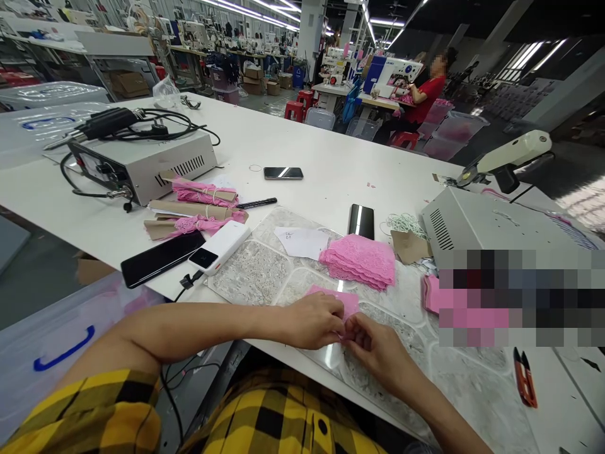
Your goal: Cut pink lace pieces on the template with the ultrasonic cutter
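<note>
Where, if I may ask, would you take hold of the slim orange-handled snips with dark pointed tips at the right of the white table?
Probably by the orange handles of the snips, coming from the near side with the right hand: they lie flat, handles toward the person, dark tips pointing away, and nothing covers the handles.

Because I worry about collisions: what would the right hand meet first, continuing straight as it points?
The right hand would probably meet the bare left hand first, beside the small pink fabric piece; depth unclear.
</note>
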Tool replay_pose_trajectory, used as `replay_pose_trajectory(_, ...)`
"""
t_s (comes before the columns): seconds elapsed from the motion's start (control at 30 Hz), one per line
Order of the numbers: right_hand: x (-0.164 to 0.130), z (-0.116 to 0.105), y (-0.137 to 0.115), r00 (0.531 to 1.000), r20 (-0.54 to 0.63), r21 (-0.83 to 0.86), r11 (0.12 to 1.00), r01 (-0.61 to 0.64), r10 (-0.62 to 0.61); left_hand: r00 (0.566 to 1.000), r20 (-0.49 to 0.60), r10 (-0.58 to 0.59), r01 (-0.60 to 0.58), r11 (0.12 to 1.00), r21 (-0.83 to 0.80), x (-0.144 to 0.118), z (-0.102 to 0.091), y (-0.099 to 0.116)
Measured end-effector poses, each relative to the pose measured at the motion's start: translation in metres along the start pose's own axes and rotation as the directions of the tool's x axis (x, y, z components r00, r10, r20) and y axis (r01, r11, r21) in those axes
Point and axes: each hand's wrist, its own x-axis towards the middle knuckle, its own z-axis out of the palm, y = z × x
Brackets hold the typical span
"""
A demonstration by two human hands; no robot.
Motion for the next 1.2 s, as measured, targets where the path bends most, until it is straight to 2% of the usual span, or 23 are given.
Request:
replay_pose_trajectory(0.17, -0.001, 0.001, 0.002, 1.000, -0.015, 0.015, 1.000, 0.024, -0.024, 1.000, 0.021, -0.015, 0.015, 1.000, 0.003, 0.001, 0.009, 0.001)
replay_pose_trajectory(0.43, -0.003, 0.000, 0.000, 0.998, -0.041, 0.031, 0.998, 0.057, -0.056, 0.997, 0.029, -0.066, 0.068, 0.995, -0.068, 0.001, 0.010, 0.003)
replay_pose_trajectory(0.73, -0.003, 0.015, 0.003, 0.962, -0.248, -0.138, 0.987, 0.081, -0.114, 0.972, -0.010, -0.235, 0.222, 0.930, -0.294, -0.002, 0.004, 0.004)
replay_pose_trajectory(0.87, 0.000, 0.021, 0.007, 0.940, -0.301, -0.174, 0.978, 0.112, -0.161, 0.955, -0.016, -0.297, 0.269, 0.885, -0.379, 0.001, 0.003, 0.003)
replay_pose_trajectory(0.97, 0.000, 0.023, 0.005, 0.929, -0.309, -0.191, 0.970, 0.150, -0.204, 0.951, -0.010, -0.310, 0.276, 0.861, -0.428, 0.003, -0.004, 0.001)
replay_pose_trajectory(1.07, -0.005, 0.017, -0.001, 0.926, -0.287, -0.190, 0.962, 0.196, -0.245, 0.975, 0.041, -0.220, 0.213, 0.852, -0.478, -0.002, -0.025, 0.001)
replay_pose_trajectory(1.1, -0.008, 0.012, -0.001, 0.923, -0.285, -0.176, 0.961, 0.215, -0.259, 0.986, 0.089, -0.145, 0.169, 0.850, -0.499, -0.006, -0.034, 0.002)
replay_pose_trajectory(1.13, -0.012, 0.006, 0.001, 0.915, -0.299, -0.158, 0.960, 0.232, -0.270, 0.984, 0.178, -0.020, 0.113, 0.840, -0.531, -0.010, -0.044, 0.002)
replay_pose_trajectory(1.17, -0.016, -0.002, 0.005, 0.901, -0.333, -0.142, 0.960, 0.243, -0.277, 0.962, 0.259, 0.091, 0.065, 0.841, -0.537, -0.015, -0.053, 0.003)
replay_pose_trajectory(1.2, -0.020, -0.010, 0.012, 0.880, -0.385, -0.131, 0.960, 0.246, -0.278, 0.939, 0.315, 0.142, 0.044, 0.855, -0.517, -0.021, -0.060, 0.003)
